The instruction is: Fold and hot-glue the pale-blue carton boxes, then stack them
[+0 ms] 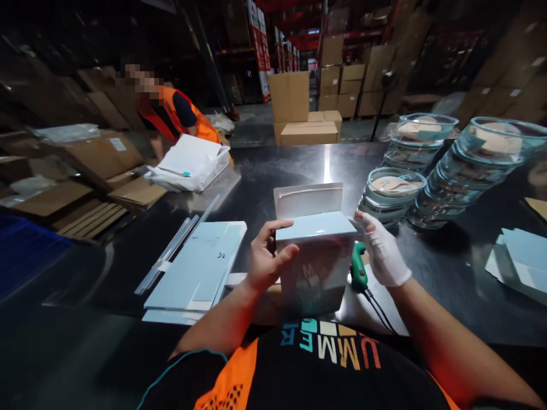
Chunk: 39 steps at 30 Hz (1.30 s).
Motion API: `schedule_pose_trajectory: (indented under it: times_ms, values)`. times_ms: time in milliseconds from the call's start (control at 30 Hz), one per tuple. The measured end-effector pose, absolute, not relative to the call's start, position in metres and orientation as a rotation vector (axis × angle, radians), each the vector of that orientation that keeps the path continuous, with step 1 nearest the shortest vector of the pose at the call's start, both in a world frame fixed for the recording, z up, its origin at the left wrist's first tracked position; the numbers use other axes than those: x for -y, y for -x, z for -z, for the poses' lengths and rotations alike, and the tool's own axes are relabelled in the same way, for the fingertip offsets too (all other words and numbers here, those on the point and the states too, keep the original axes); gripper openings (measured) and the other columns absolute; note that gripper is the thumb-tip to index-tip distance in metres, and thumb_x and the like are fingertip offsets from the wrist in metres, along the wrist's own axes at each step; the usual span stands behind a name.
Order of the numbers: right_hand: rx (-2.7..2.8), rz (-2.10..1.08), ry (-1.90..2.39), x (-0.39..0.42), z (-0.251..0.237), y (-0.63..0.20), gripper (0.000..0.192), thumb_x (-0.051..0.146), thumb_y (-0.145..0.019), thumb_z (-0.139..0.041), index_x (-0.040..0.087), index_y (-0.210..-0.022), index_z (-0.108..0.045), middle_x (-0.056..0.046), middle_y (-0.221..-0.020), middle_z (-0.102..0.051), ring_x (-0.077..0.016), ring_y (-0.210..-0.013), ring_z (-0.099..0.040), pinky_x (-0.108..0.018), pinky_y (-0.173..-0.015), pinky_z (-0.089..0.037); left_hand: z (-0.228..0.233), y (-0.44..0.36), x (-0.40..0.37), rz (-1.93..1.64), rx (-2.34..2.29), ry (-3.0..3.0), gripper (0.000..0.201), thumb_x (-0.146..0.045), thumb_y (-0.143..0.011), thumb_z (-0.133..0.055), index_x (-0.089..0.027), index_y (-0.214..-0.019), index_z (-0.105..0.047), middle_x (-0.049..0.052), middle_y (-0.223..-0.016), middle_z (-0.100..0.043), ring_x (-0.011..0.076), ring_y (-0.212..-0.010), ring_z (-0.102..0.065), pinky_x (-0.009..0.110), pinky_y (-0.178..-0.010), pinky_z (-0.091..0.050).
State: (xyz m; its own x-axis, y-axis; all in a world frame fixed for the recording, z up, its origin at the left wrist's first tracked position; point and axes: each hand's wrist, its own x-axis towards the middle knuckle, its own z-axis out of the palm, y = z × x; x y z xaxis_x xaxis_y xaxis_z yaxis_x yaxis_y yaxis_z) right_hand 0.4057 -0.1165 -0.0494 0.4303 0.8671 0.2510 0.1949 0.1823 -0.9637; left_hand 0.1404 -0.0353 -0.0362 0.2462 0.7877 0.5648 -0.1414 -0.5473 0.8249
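At the centre of the frame a pale blue carton (314, 256) stood upright, its long axis running from the lower edge of the picture toward the top. Its mouth pointed up and away from the wearer, with the white back flap raised and a front flap folded nearly flat over the opening.

The bare left hand (267, 259) was closed on the carton's left wall, thumb on the near face and fingers curled over the top edge. The gloved right hand (382, 253) pressed against the right wall with its fingers near the top corner; whether it truly gripped or only braced could not be told.

The folded flap looked only lightly seated, so in my judgement uneven pressure from the two hands could crease the thin walls or let the flap spring open.

Just right of the carton lay a green-handled tool (358, 272) with a black cord. Flat carton blanks (196, 267) lay to the left, stacked glass bowls (448, 165) at upper right, all on the dark steel table (294, 165). A person in an orange vest (175, 114) worked at upper left.
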Motion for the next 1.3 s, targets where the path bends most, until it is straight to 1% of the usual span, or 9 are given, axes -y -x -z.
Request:
schedule_pose_trajectory:
  times_ms: [167, 300, 400, 500, 800, 933, 1033, 1200, 1300]
  values:
    - [1.123, -0.729, 1.23, 0.107, 0.008, -0.363, 0.051, 0.052, -0.087, -0.076, 0.025, -0.13, -0.069, -0.01, -0.127, -0.081, -0.031, -0.12, -0.076, -0.046, -0.11, -0.062, 0.043, -0.144, 0.035, -1.413, -0.516, -1.839, 0.056, -0.073, -0.086, -0.086, -0.024, -0.113, -0.08, 0.008, -0.107, -0.079, 0.0262, -0.098, -0.077, 0.037, -0.089, -0.06]
    - [1.283, -0.638, 1.223, 0.111, 0.016, -0.371, 0.07, 0.07, -0.081, -0.087, 0.024, -0.13, -0.068, -0.013, -0.132, -0.079, -0.0341, -0.128, -0.075, -0.048, -0.112, -0.062, 0.054, -0.144, 0.025, -1.538, -0.385, -1.786, 0.051, -0.063, -0.086, -0.092, -0.025, -0.113, -0.072, 0.013, -0.136, -0.074, 0.0316, -0.126, -0.077, 0.043, -0.104, -0.06]
    - [1.507, -0.507, 1.134, 0.12, 0.027, -0.383, 0.071, 0.068, -0.077, -0.096, 0.025, -0.129, -0.073, -0.017, -0.159, -0.067, -0.0379, -0.152, -0.062, -0.055, -0.127, -0.053, 0.056, -0.142, 0.015, -1.618, -0.237, -1.728, 0.057, -0.056, -0.086, -0.096, -0.032, -0.127, -0.063, 0.007, -0.125, -0.078, 0.03, -0.126, -0.079, 0.045, -0.105, -0.061]
    - [1.667, -0.421, 1.062, 0.13, 0.03, -0.387, 0.034, 0.048, -0.097, -0.086, 0.029, -0.125, -0.081, -0.014, -0.175, -0.054, -0.0351, -0.163, -0.052, -0.059, -0.132, -0.048, 0.051, -0.139, 0.009, -1.518, -0.159, -1.918, 0.046, -0.062, -0.09, -0.09, -0.031, -0.121, -0.075, 0.007, -0.115, -0.081, 0.0332, -0.127, -0.078, 0.054, -0.109, -0.062]
    - [1.804, -0.313, 0.937, 0.13, 0.024, -0.378, 0.035, 0.025, -0.106, -0.074, 0.04, -0.136, -0.083, -0.009, -0.154, -0.073, -0.0285, -0.142, -0.072, -0.052, -0.119, -0.061, 0.015, -0.123, 0.003, -1.375, -0.085, -2.359, 0.027, -0.055, -0.099, -0.082, -0.028, -0.099, -0.085, 0.011, -0.108, -0.087, 0.0376, -0.13, -0.076, 0.061, -0.112, -0.057]
    - [1.948, -0.157, 0.887, 0.124, 0.024, -0.369, 0.059, 0.038, -0.108, -0.071, 0.043, -0.166, -0.059, -0.009, -0.171, -0.06, -0.0302, -0.154, -0.062, -0.055, -0.128, -0.052, -0.022, -0.119, 0.019, -0.927, -0.204, -2.861, 0.04, -0.055, -0.097, -0.083, -0.027, -0.125, -0.079, 0.015, -0.138, -0.08, 0.0374, -0.133, -0.072, 0.052, -0.111, -0.056]
    - [1.995, -0.217, 0.948, 0.111, 0.017, -0.386, 0.078, 0.061, -0.111, -0.059, 0.033, -0.18, -0.037, -0.012, -0.179, -0.05, -0.0314, -0.161, -0.055, -0.052, -0.133, -0.048, -0.038, -0.113, 0.026, -0.867, -0.335, -2.936, 0.041, -0.034, -0.102, -0.074, -0.03, -0.143, -0.072, 0.012, -0.133, -0.077, 0.0293, -0.112, -0.074, 0.043, -0.1, -0.058]
    - [1.565, 0.371, 1.752, 0.058, 0.018, -0.48, 0.064, 0.052, -0.103, -0.066, 0.011, -0.152, -0.067, -0.026, -0.175, -0.049, -0.046, -0.168, -0.034, -0.069, -0.139, -0.019, -0.022, -0.088, -0.013, -1.533, -0.678, -2.388, 0.085, -0.031, -0.082, -0.091, -0.034, -0.161, -0.059, 0.01, -0.148, -0.066, 0.0292, -0.119, -0.07, 0.042, -0.103, -0.062]
    - [1.439, 0.519, 2.02, 0.034, 0.027, -0.533, 0.027, 0.032, -0.093, -0.072, 0.011, -0.109, -0.078, -0.03, -0.144, -0.071, -0.0467, -0.144, -0.053, -0.073, -0.127, -0.026, 0.006, -0.082, -0.038, -1.744, -0.797, -1.749, 0.116, -0.038, -0.072, -0.099, -0.034, -0.172, -0.041, 0.011, -0.151, -0.065, 0.0296, -0.124, -0.072, 0.04, -0.102, -0.064]
